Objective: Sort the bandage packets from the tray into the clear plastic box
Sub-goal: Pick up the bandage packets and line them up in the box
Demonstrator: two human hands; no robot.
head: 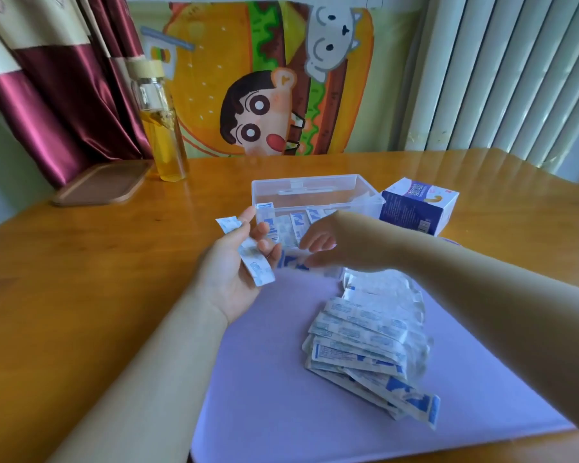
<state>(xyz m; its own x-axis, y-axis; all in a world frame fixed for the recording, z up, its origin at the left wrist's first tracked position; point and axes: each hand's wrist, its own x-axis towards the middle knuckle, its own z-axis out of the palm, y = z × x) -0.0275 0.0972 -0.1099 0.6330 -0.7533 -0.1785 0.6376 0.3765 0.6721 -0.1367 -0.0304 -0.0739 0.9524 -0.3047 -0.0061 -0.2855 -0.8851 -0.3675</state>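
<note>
Tray: a loose pile of packets lies on it, below and right of both sets of fingers. Left hand, palm up, curls its thumb and fingers around a few held packets, just left of the box. Right hand bends its fingers down over a blurred packet at the box's near wall, grip cannot be told; boxed packets stand upright just beyond those fingertips.

Glass bottle, blue carton on wooden table; cartoon cloth behind.
</note>
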